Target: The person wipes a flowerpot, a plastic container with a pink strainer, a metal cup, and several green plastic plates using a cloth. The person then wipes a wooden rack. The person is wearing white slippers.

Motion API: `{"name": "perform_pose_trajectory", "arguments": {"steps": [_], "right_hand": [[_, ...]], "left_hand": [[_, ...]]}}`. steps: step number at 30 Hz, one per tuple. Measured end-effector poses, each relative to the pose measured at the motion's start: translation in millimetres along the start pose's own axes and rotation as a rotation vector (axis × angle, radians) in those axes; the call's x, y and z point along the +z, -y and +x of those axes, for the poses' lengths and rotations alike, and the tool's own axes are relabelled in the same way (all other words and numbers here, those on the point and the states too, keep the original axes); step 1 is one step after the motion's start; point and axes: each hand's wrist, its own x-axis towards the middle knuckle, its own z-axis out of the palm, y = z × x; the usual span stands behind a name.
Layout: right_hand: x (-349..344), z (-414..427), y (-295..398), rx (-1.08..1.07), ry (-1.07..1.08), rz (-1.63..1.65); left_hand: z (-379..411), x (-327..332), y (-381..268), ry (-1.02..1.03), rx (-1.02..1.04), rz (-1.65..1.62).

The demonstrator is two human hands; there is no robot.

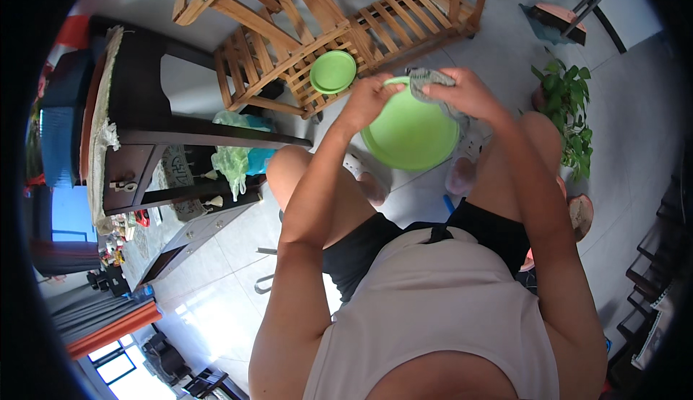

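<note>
A large round green plastic tray (pixel 411 132) is between my knees, tilted toward me. My left hand (pixel 372 99) grips its far rim at the left, fingers and thumb closed over the edge. In my right hand (pixel 471 94) is a grey patterned cloth (pixel 427 81), folded over the same rim just to the right and pressed against it. The cloth hides that stretch of the edge. Smaller green round plates (pixel 333 71), apparently stacked, lie on the slatted wooden stand (pixel 390 23) beyond my left hand.
A dark wooden table (pixel 138 129) stands at the left, with green and blue plastic bags (pixel 233 153) by its leg. To the right are a leafy potted plant (pixel 571 102) and a slipper (pixel 580 216). A broom and dustpan (pixel 552 23) stand at the far right on the tiled floor (pixel 617 145).
</note>
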Motion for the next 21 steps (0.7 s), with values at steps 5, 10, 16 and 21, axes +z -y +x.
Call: {"name": "perform_pose_trajectory", "arguments": {"steps": [5, 10, 16, 21], "right_hand": [[-9, 2, 6, 0.077, -0.097, 0.413], [28, 14, -13, 0.007, -0.352, 0.605], [-6, 12, -16, -0.017, -0.434, 0.314], [0, 2, -17, -0.115, -0.123, 0.043]], "left_hand": [[12, -11, 11, -0.509, -0.229, -0.566], [22, 6, 34, -0.724, -0.296, -1.014], [12, -4, -9, -0.397, -0.381, -0.453], [18, -15, -2, -0.043, 0.069, -0.069]]}}
